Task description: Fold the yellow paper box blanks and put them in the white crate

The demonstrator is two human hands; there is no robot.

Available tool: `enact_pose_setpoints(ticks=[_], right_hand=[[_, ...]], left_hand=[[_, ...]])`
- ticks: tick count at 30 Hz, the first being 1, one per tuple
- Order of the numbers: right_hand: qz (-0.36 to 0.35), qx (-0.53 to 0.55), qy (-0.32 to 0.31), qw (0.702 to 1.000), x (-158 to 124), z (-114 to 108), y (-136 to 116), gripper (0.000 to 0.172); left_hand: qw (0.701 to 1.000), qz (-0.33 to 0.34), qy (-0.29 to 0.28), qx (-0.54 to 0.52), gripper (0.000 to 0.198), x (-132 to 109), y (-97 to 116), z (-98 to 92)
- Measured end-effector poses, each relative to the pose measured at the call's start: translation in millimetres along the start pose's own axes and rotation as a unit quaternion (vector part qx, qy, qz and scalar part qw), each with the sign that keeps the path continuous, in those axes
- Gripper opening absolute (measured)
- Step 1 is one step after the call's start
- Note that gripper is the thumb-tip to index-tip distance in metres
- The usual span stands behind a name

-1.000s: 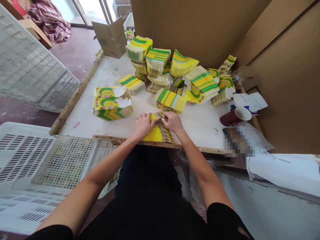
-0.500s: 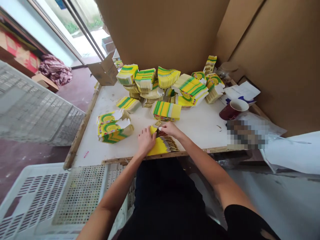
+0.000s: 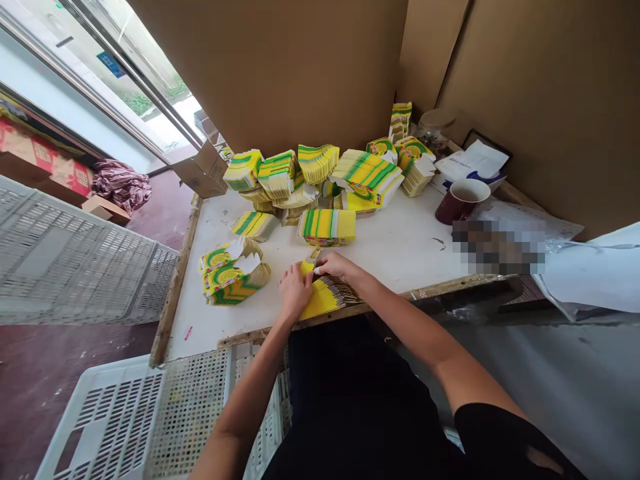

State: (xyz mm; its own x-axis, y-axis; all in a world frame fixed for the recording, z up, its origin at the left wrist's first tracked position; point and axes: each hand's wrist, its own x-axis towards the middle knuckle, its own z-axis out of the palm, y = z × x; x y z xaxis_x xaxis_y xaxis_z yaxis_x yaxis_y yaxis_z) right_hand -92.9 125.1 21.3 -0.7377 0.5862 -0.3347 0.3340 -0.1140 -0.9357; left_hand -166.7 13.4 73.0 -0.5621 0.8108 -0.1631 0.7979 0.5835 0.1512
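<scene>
A fanned row of flat yellow cartons [image 3: 320, 301] lies at the table's front edge, their edges overlapping toward the right. My left hand [image 3: 296, 288] grips the left end of these cartons, its fingers bent over them. Close beside it, my right hand [image 3: 339, 268] is closed in a pinch at the cartons' upper edge. Something white shows at the tip of its thumb. What lies between the right fingertips is mostly hidden. Just beyond the hands sits a yellow, green and white carton bundle [image 3: 327, 227].
More carton stacks [image 3: 280, 170] are piled at the back, and two bundles [image 3: 233, 277] stand to the left. A maroon mug [image 3: 461, 201] and plastic bags [image 3: 525, 220] are at the right. White plastic crates [image 3: 115, 413] sit below the table's left side.
The camera view has turned slightly, shifting the scene. My right hand's fingertips have moved slightly down toward the left hand. Both hands stay at the yellow cartons.
</scene>
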Motion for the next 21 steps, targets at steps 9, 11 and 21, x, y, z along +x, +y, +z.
enact_pose_setpoints(ticks=[9,11,21], right_hand=[[0.006,-0.16,0.034,0.987,-8.6,4.0,-12.1,0.012],[-0.002,-0.217,0.046,0.975,-10.3,2.0,-18.4,0.012],[-0.059,-0.365,0.038,0.928,-20.0,-14.5,-39.5,0.031]], left_hand=[[1.0,-0.008,0.01,-0.011,0.039,1.0,-2.8,2.2],[1.0,-0.013,0.013,-0.016,0.04,1.3,-2.8,1.5],[1.0,-0.018,0.016,-0.016,0.038,5.9,-6.9,0.2]])
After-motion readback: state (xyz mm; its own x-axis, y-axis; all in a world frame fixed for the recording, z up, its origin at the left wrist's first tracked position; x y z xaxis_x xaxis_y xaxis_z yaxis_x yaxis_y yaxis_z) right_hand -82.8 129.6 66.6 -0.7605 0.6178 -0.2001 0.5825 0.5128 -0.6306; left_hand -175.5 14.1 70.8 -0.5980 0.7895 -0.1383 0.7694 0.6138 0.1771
